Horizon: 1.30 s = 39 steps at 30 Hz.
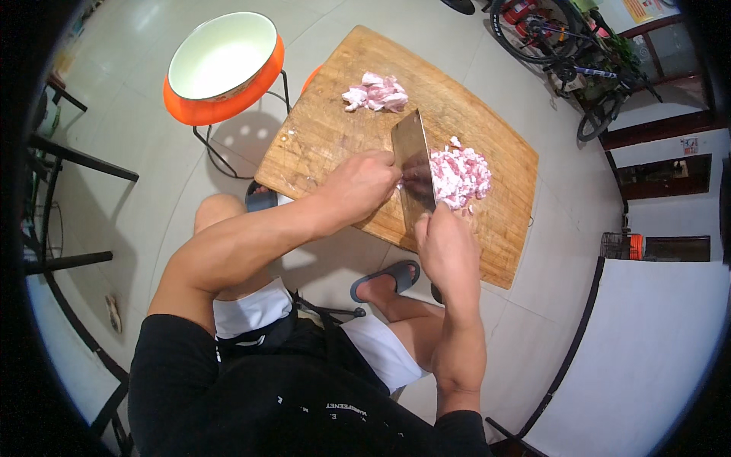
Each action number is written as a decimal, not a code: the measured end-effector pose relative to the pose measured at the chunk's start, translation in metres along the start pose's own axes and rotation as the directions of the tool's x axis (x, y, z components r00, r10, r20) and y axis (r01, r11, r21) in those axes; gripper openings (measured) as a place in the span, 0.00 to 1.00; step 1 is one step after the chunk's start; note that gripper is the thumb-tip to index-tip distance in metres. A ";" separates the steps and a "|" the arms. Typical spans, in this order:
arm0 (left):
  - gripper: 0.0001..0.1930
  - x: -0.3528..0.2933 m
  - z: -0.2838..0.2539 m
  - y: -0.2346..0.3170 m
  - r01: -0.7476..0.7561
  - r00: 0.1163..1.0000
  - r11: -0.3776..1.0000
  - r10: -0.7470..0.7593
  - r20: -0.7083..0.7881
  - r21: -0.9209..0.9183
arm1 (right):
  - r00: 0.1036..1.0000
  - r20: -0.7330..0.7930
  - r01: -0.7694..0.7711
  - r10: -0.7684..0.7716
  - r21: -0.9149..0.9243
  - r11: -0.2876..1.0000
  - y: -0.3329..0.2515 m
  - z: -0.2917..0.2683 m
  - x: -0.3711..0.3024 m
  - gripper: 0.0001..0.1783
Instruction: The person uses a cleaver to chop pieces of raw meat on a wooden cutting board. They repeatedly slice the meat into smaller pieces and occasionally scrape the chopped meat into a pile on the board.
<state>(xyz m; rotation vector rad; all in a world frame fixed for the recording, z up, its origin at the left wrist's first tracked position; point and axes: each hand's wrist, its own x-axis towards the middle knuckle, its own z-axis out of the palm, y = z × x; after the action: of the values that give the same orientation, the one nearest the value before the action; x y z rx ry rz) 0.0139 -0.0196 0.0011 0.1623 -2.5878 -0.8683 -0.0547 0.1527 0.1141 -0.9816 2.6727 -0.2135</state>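
Observation:
My right hand (pixel 448 242) is wrapped round the handle end of a broad cleaver (pixel 413 164), its blade standing upright on a wooden cutting board (pixel 320 145). Against the blade's left side, my left hand (pixel 364 181) has its fingers curled down on a bit of meat that they mostly hide. A pile of diced pink and white meat (pixel 461 175) lies just right of the blade. Larger pieces of raw meat (pixel 376 92) sit in a heap toward the board's far side.
A white enamel basin (pixel 225 57) rests on an orange stool (pixel 194 114) with black legs, left of the board. My sandalled foot (pixel 386 282) is on the tiled floor below. Bicycles (pixel 556 46) stand at the far right, and a white panel (pixel 632 343) is at the right.

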 end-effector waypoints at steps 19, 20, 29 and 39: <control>0.05 -0.003 0.010 0.004 0.019 1.000 1.000 -0.019 -0.006 -0.003 | 0.985 -0.111 0.131 -0.132 -0.014 0.991 0.000 0.020 0.029 0.18; 0.05 -0.003 0.008 0.004 0.016 1.000 1.000 -0.016 0.000 -0.013 | 0.979 -0.143 0.144 -0.149 -0.040 0.989 0.001 0.024 0.040 0.18; 0.07 -0.001 0.015 -0.012 0.023 0.996 0.999 -0.020 -0.091 0.030 | 0.986 0.163 -0.125 0.035 0.580 0.805 0.077 0.019 0.068 0.12; 0.09 -0.003 0.003 -0.005 0.059 0.996 0.997 -0.056 -0.066 0.050 | 0.983 -0.181 0.041 -0.014 0.150 0.988 0.023 0.008 0.006 0.15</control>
<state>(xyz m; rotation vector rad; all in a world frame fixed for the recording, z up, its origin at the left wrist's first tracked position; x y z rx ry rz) 0.0155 -0.0215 -0.0055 0.2765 -2.5575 -0.8030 -0.0703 0.1660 0.1005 -0.9941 2.7537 -0.5293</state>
